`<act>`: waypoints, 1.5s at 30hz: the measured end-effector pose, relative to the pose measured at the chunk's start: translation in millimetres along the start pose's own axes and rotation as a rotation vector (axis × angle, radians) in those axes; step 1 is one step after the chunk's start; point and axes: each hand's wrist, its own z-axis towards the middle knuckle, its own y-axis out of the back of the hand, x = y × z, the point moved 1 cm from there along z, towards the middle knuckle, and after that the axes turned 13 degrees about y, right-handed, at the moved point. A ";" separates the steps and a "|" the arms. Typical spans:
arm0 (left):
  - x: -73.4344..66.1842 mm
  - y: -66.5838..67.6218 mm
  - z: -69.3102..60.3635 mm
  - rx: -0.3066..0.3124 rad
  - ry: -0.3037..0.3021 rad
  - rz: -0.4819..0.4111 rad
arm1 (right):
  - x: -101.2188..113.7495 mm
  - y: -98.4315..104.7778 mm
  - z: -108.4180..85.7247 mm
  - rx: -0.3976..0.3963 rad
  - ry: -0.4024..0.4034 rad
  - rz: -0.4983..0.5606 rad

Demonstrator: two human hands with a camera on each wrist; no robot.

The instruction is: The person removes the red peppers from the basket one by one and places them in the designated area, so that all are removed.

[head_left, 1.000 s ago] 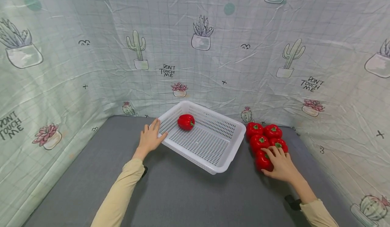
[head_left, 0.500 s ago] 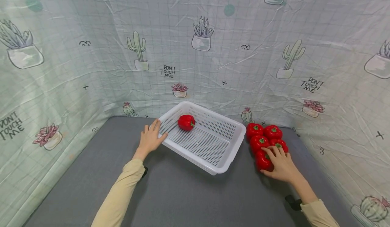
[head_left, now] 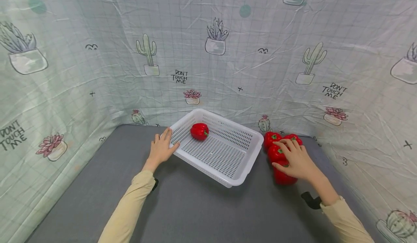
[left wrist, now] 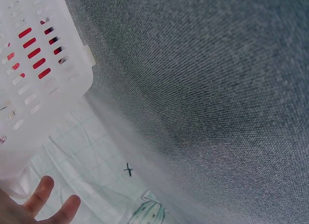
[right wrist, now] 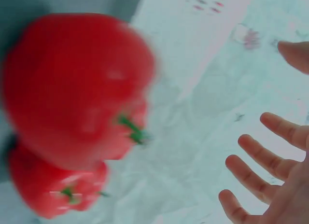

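Observation:
In the head view my left hand [head_left: 160,149] rests at the left corner of a white perforated plastic basket [head_left: 215,154], fingers extended along its outside. One red bell pepper [head_left: 199,131] lies on its side in the basket's far left part. My right hand [head_left: 298,161], its fingers spread, is over a group of red bell peppers to the basket's right and partly hides them. The nearest bell pepper [head_left: 283,176] sits below its palm and thumb. In the right wrist view the fingers stand apart from a large blurred bell pepper [right wrist: 72,89], holding nothing.
A dark grey cloth surface [head_left: 202,214] lies under everything. Behind and at both sides hangs a pale curtain [head_left: 228,69] printed with cacti. Another bell pepper [head_left: 271,138] of the group sits close to the basket's right corner.
My right hand has moved off the nearest bell pepper, up and away over the ones behind it. That pepper now shows more fully. The left hand and basket stay put.

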 end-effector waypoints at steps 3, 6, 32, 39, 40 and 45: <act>-0.7 -0.6 0.1 0.004 0.004 0.002 | 3.0 12.3 15.3 -0.007 0.024 0.008; -1.2 -0.9 0.1 0.003 0.006 0.002 | 6.7 22.7 33.0 -0.013 0.051 0.018; -2.7 -3.1 0.1 0.008 0.007 -0.007 | 42.1 -5.7 172.3 -0.007 0.159 0.058; -1.5 -2.0 -0.2 0.010 0.011 0.004 | 46.3 -33.2 205.8 0.008 0.054 0.109; -1.1 -1.9 -0.1 0.011 0.012 0.006 | 46.5 -38.1 210.3 0.007 0.041 0.119; 0.0 -0.6 -0.1 0.013 0.014 0.012 | 46.6 -67.6 228.8 -0.026 -0.004 0.175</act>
